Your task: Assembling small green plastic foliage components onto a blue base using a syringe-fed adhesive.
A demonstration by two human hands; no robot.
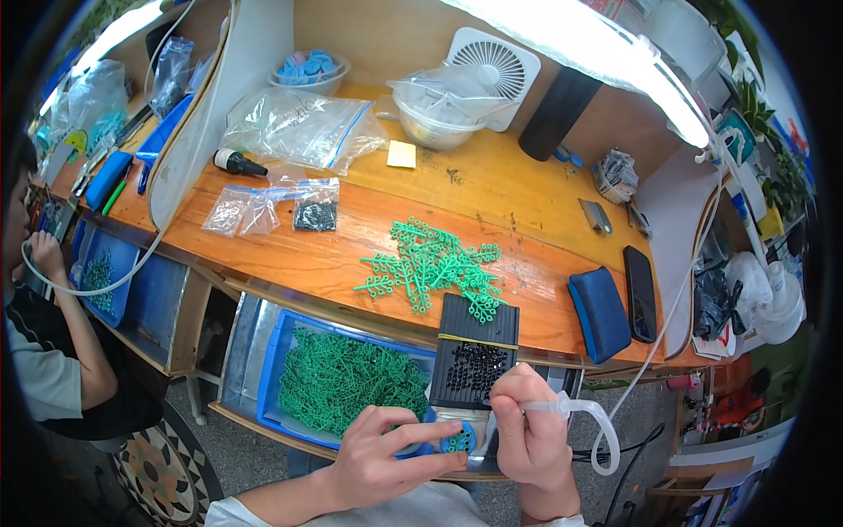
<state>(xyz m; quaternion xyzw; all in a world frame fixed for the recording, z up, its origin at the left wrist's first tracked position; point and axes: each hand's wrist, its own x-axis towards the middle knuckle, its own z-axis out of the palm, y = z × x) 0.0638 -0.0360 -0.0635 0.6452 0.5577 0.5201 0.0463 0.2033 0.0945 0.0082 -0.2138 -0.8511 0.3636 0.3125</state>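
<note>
My left hand (pixel 386 452) holds a small blue piece with dark dots or holes (pixel 457 439) between its fingers, with a bit of green on it. My right hand (pixel 534 430) is closed in a pinch around a thin tool joined to a clear flexible tube (pixel 599 417); the tool's tip is hard to make out. Just beyond both hands lies a ribbed black tray (pixel 479 316) with a yellow band across it and many small black beads (pixel 476 369) on its near part. Branched green pieces (pixel 430 263) with small rings are heaped on the bench behind the tray.
A blue tray (pixel 270 378) full of green branched pieces sits in the open drawer. On the bench (pixel 290 246) are small bags (pixel 316 211), a dark bottle (pixel 239 162), a blue pouch (pixel 599 316), a phone (pixel 640 294) and a white fan (pixel 505 75). Another person (pixel 61 351) works at left.
</note>
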